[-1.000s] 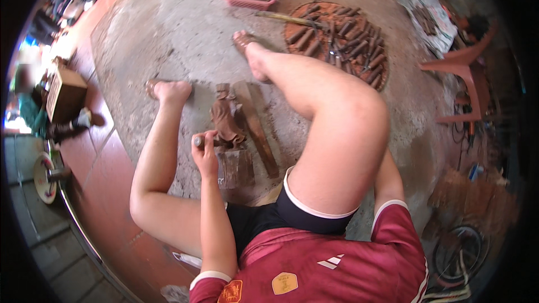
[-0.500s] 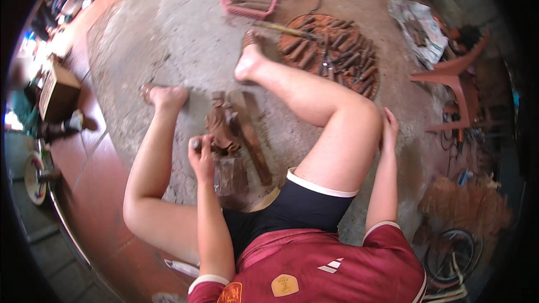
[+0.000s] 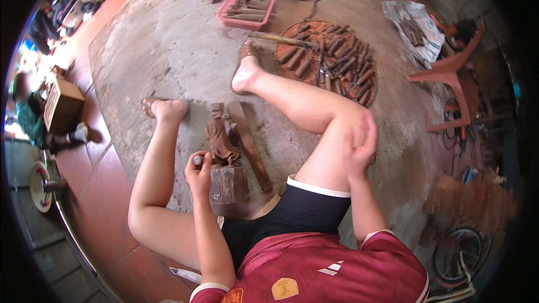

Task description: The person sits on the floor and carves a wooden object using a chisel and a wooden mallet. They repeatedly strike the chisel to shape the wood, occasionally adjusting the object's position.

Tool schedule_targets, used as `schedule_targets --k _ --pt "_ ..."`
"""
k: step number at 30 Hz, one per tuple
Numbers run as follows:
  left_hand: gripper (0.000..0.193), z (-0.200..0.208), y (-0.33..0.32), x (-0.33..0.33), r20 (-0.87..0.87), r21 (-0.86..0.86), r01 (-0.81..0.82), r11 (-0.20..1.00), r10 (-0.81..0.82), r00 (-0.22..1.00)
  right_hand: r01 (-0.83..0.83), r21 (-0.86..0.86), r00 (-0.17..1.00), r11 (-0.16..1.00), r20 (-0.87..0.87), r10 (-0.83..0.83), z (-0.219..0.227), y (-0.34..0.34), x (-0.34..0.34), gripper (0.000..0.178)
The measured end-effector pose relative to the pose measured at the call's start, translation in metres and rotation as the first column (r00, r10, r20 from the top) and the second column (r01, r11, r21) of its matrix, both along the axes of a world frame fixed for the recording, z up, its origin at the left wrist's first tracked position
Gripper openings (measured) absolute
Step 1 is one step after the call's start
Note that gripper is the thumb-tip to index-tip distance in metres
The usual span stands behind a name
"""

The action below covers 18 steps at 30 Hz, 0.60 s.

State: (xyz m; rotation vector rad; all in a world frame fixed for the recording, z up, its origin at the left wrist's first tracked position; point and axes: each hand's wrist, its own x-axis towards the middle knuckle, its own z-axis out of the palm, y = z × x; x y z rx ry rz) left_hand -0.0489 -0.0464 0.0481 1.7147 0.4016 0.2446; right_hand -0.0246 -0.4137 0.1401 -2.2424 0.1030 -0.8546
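Observation:
My left hand [image 3: 199,174] is closed around a carving tool [image 3: 197,160]; only the round, pale end of its handle shows, and the blade is hidden. Close by on the right stands a brown carved wooden figure [image 3: 220,139] in a robe and hat. It rises from a rough wood block [image 3: 229,185] between my legs. A long dark plank [image 3: 250,148] lies beside the figure. My right hand [image 3: 362,143] is over my right knee, slightly blurred, fingers apart and nothing in it.
Beyond my right leg, a round tray [image 3: 286,68] bears several wooden-handled carving tools, with a mallet-like tool [image 3: 278,38] at its edge. A pink basket [image 3: 220,17] of wooden pieces stands behind. At right are a white sack [image 3: 432,47] and a reddish plastic chair [image 3: 457,81]. Another person [image 3: 31,115] is far left.
My right hand has moved left from the outer side of my right knee to over it. The left hand keeps hold of the tool. The view has shifted slightly.

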Motion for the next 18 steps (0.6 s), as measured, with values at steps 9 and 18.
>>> schedule_targets --k 9,18 --pt "0.019 0.020 0.018 -0.038 -0.108 0.007 0.124 0.992 -0.122 0.987 -0.697 0.025 0.087 0.717 -0.989 0.118 -0.074 0.162 0.010 0.042" --pt "0.022 -0.008 0.000 -0.021 0.076 0.177 0.115 0.977 -0.130 0.989 -0.608 -0.045 0.051 0.792 -0.999 -0.018 -0.150 0.170 0.018 0.061"
